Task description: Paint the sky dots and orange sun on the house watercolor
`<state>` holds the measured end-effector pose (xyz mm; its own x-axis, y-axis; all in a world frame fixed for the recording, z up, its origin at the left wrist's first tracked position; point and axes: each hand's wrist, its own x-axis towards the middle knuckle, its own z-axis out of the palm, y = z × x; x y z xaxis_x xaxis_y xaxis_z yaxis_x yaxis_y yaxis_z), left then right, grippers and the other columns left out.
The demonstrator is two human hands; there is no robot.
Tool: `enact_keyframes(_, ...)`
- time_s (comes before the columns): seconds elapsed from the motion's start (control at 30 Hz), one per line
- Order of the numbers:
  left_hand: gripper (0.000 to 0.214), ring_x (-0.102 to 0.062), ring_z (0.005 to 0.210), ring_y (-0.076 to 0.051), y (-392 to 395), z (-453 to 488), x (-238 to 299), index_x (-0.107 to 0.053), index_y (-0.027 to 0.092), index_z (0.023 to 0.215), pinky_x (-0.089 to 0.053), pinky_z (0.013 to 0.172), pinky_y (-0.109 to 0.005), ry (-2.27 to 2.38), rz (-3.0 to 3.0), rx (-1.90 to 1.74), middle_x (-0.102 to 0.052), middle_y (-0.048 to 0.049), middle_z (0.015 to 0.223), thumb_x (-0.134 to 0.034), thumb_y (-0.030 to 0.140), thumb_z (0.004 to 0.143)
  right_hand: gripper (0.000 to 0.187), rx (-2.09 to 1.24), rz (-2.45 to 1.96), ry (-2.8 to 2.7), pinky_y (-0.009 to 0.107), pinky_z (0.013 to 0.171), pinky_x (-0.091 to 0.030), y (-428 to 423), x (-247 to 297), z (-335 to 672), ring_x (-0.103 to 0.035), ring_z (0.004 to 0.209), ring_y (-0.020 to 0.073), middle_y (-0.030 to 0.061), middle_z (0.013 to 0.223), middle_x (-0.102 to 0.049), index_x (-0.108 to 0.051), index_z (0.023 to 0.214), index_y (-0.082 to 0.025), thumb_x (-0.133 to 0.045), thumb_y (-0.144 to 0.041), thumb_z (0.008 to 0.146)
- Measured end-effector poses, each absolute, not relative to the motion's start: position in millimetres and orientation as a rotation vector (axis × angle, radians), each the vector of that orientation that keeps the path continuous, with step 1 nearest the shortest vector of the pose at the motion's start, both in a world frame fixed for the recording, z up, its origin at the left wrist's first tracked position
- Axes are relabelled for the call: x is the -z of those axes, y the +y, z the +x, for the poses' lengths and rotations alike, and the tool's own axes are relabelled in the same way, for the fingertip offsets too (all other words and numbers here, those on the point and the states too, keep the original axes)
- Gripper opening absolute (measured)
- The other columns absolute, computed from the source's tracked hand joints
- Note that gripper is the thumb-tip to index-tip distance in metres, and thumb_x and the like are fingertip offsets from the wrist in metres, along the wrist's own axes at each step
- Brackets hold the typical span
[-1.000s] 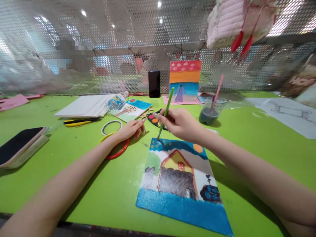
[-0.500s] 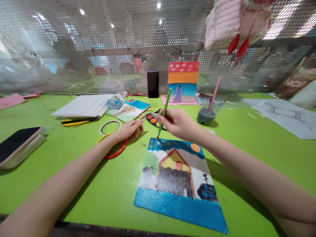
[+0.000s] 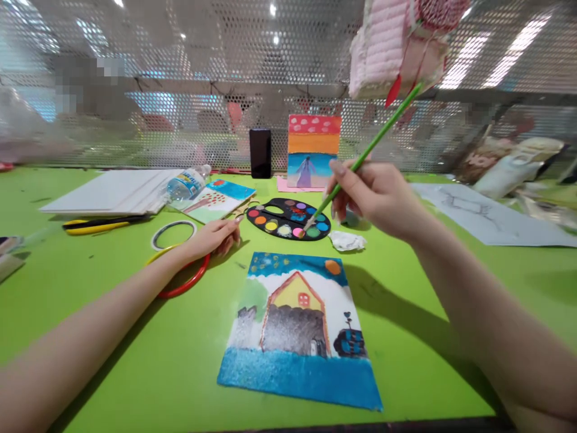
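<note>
My right hand (image 3: 369,195) is closed around a green paintbrush (image 3: 383,132), whose handle slants up to the right. Its bristles touch the pink well near the front edge of a black paint palette (image 3: 282,208). Dabs of several colours fill the palette. My left hand (image 3: 220,236) rests on the table just left of the palette, fingers loosely bent and nothing seen in them. Before me lies a painting (image 3: 293,325) of a yellow-and-grey house with blue sky, an orange sun and a blue strip below. Small yellowish dots mark the sky's left part.
Tape rings (image 3: 184,288) lie under my left forearm. Beyond are a plastic bottle (image 3: 186,183), a tree painting (image 3: 220,201), white boards (image 3: 108,189) and a yellow cutter (image 3: 103,225). A phone (image 3: 260,153) and a sunset painting (image 3: 314,150) stand behind. Crumpled tissue (image 3: 347,240) sits right of the palette.
My right hand has lifted the paintbrush off the painting's sky and carried it right to the palette's pink well. My left hand stays on the table. The view has shifted right.
</note>
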<state>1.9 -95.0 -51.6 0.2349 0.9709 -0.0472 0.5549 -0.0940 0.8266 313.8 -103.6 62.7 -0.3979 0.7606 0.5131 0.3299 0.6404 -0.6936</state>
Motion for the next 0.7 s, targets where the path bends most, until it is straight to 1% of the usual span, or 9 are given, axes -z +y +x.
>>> enact_keyframes(0.1,0.052,-0.045,0.035,-0.009,-93,0,53,-0.058,0.016,0.067,-0.034,0.039,-0.019,1.424,1.779,-0.679,-0.051,0.0005,0.04,-0.039,0.059,0.088,0.051,-0.57,-0.898,-2.0,0.025,0.042,-0.037,-106,-44,316,-0.05,0.04,0.0093,-0.0002,0.047,-0.053,-0.053,0.065,-0.017,-0.046,-0.061,0.09)
enact_keyframes(0.3,0.052,-0.045,0.035,-0.01,-93,0,51,-0.058,0.016,0.068,-0.035,0.04,-0.019,1.452,1.806,-0.659,-0.052,0.0001,0.041,-0.036,0.058,0.089,0.051,-0.439,-0.87,-2.173,0.027,0.048,-0.033,-111,-24,299,-0.044,0.045,0.0091,0.0008,0.051,-0.05,-0.049,0.057,-0.017,-0.045,-0.05,0.095)
enact_keyframes(0.43,0.051,-0.044,0.035,-0.01,-94,1,51,-0.058,0.016,0.068,-0.035,0.04,-0.019,1.467,1.802,-0.665,-0.052,0.0005,0.041,-0.037,0.057,0.089,0.042,-0.441,-0.827,-2.151,0.027,0.051,-0.034,-113,-18,294,-0.047,0.049,0.0096,0.0015,0.057,-0.052,-0.05,0.063,-0.017,-0.043,-0.04,0.097)
enact_keyframes(0.53,0.052,-0.044,0.036,-0.01,-95,2,49,-0.059,0.016,0.067,-0.035,0.041,-0.019,1.465,1.81,-0.66,-0.052,0.0005,0.041,-0.037,0.058,0.089,0.033,-0.418,-0.863,-2.203,0.028,0.049,-0.03,-112,-14,294,-0.041,0.047,0.0088,0.0003,0.056,-0.05,-0.048,0.066,-0.018,-0.043,-0.031,0.095)
enact_keyframes(0.7,0.052,-0.044,0.037,-0.009,-98,5,45,-0.059,0.016,0.067,-0.035,0.041,-0.019,1.473,1.814,-0.655,-0.052,0.0001,0.041,-0.037,0.057,0.089,0.032,-0.409,-0.885,-2.182,0.028,0.049,-0.03,-110,-11,293,-0.043,0.048,0.0093,0.002,0.059,-0.052,-0.051,0.068,-0.016,-0.04,-0.03,0.095)
